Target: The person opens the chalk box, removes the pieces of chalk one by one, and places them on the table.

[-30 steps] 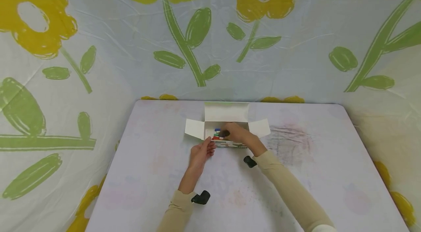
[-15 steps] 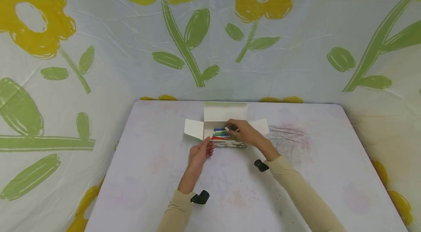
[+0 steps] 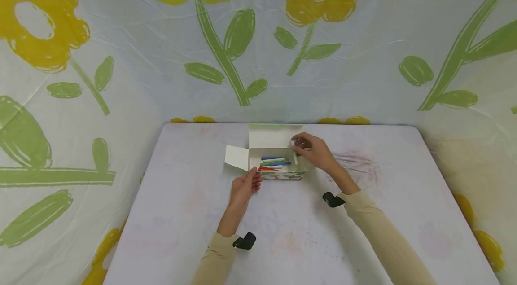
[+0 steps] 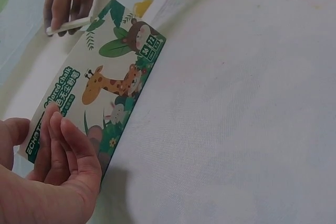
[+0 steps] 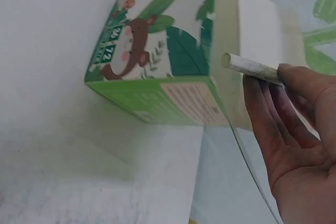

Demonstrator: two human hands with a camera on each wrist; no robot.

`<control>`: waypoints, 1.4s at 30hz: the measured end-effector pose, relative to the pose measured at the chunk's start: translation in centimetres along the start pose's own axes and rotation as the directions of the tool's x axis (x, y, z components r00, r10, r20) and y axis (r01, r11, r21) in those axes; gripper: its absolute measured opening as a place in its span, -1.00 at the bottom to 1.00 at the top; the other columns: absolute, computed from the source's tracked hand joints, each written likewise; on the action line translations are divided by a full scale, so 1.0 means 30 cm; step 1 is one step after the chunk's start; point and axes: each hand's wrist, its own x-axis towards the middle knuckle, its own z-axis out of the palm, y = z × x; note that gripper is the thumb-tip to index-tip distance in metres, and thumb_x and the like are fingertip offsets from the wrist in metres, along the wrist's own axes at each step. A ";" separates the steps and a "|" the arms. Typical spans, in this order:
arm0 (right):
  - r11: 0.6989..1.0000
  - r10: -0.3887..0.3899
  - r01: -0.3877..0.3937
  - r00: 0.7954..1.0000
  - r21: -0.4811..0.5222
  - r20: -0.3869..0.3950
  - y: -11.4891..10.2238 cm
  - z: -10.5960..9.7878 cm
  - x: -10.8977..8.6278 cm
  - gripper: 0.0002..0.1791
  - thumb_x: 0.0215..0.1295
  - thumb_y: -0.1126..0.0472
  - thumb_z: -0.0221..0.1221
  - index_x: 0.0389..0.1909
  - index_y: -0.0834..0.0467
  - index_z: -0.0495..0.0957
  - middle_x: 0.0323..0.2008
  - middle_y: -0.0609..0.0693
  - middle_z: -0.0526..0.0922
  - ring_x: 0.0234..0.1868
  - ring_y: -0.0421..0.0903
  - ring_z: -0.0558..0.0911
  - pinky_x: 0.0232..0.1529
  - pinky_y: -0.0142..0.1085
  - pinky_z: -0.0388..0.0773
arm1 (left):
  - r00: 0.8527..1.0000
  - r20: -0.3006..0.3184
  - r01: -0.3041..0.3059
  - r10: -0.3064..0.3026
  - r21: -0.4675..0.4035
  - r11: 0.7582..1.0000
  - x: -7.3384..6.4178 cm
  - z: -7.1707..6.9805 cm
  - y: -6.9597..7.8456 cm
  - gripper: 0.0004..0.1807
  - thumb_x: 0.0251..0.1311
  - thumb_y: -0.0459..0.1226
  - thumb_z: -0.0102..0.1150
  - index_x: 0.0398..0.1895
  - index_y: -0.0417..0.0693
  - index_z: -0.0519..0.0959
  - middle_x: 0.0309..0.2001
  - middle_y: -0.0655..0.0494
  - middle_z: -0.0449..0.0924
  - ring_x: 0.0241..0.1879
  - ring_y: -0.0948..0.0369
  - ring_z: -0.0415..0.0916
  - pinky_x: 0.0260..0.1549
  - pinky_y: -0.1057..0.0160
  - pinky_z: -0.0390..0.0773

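Observation:
An open cardboard box [image 3: 284, 176] of colored chalk stands near the table's far edge, its front printed with a giraffe and other animals [image 4: 113, 80]. My left hand [image 3: 243, 190] grips the box's front wall near its left corner, thumb at the rim and fingers against the printed face. Above the box's right end, my right hand [image 3: 321, 154] pinches a white chalk stick [image 5: 252, 68] between thumb and fingers. Several chalk sticks [image 3: 278, 164], blue, green, white and red, lie in the bottom of the box.
The box's back flap [image 3: 274, 137] stands up and its left flap [image 3: 236, 157] spreads outward. The white table [image 3: 194, 231] bears faint smudges, darker ones right of the box. A flower-printed cloth [image 3: 161, 42] hangs behind and at the sides.
My right hand has risen out of the box and moved right, bringing a white chalk stick with it. More sticks now show inside. My left hand keeps its hold.

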 end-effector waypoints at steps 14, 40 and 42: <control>0.943 0.148 -0.128 0.988 0.308 -0.040 0.041 -0.154 -0.038 -0.53 0.50 0.19 0.23 0.31 0.33 0.46 0.11 0.33 0.59 -0.06 -0.08 0.73 -0.03 -0.29 0.68 | 0.998 0.057 0.009 -0.010 0.029 1.000 -0.032 -0.008 0.042 -0.51 0.47 -0.08 0.21 -0.01 -0.46 0.62 -0.18 -0.17 0.71 -0.32 0.21 0.58 -0.18 0.27 0.63; 0.858 0.382 -0.300 0.916 0.417 -0.126 0.231 -0.277 -0.150 -0.38 0.53 0.10 0.19 0.41 0.40 0.32 0.01 -0.13 0.62 -0.09 -0.36 0.69 -0.03 -0.49 0.62 | 1.000 0.020 -0.011 0.010 0.024 1.000 0.001 -0.008 -0.001 -0.50 0.43 -0.01 0.24 -0.05 -0.38 0.65 -0.28 0.00 0.70 -0.36 0.27 0.56 -0.29 0.36 0.60; 0.859 0.384 -0.307 0.916 0.409 -0.119 0.242 -0.277 -0.157 -0.38 0.53 0.12 0.19 0.40 0.43 0.31 0.00 -0.15 0.61 -0.09 -0.36 0.69 -0.03 -0.50 0.61 | 1.000 0.017 -0.010 0.009 0.022 1.000 0.001 -0.006 -0.001 -0.50 0.43 -0.02 0.25 -0.06 -0.39 0.65 -0.29 0.00 0.70 -0.37 0.27 0.55 -0.30 0.37 0.59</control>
